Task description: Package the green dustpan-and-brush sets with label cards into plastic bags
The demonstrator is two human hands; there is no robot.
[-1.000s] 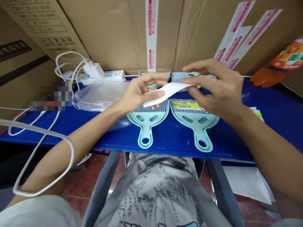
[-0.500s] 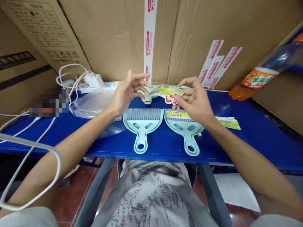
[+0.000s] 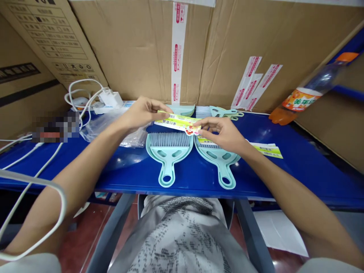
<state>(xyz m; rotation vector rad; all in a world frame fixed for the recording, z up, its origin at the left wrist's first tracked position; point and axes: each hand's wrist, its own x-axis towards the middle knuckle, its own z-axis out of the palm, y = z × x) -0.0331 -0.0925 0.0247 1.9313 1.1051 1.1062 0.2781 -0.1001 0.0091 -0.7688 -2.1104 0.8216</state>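
A yellow-green and white paper label [image 3: 179, 122] is stretched between my hands, above the desk. My left hand [image 3: 145, 112] pinches its left end, and my right hand [image 3: 220, 132] grips the right end near a red flower-like print. Just below lies a mint-green dustpan and brush set [image 3: 170, 151] with grey bristles up and the handle towards me. Beside it, under my right hand, is a second dustpan and brush set [image 3: 217, 159]; a similar label lies across its bristles, partly hidden by my fingers.
More labels [image 3: 267, 150] lie right of the sets. Behind are stacked dustpans [image 3: 183, 110] and small brushes [image 3: 220, 112]. Clear plastic bags [image 3: 133, 138], a white charger [image 3: 112, 99] and cables are at left. An orange drink bottle [image 3: 301, 99] leans at right. Cardboard [image 3: 136, 49] walls the back.
My left hand has come down from spread fingers to pinch the label's left end. The label, curved before, is now straightened, and both hands sit slightly further left.
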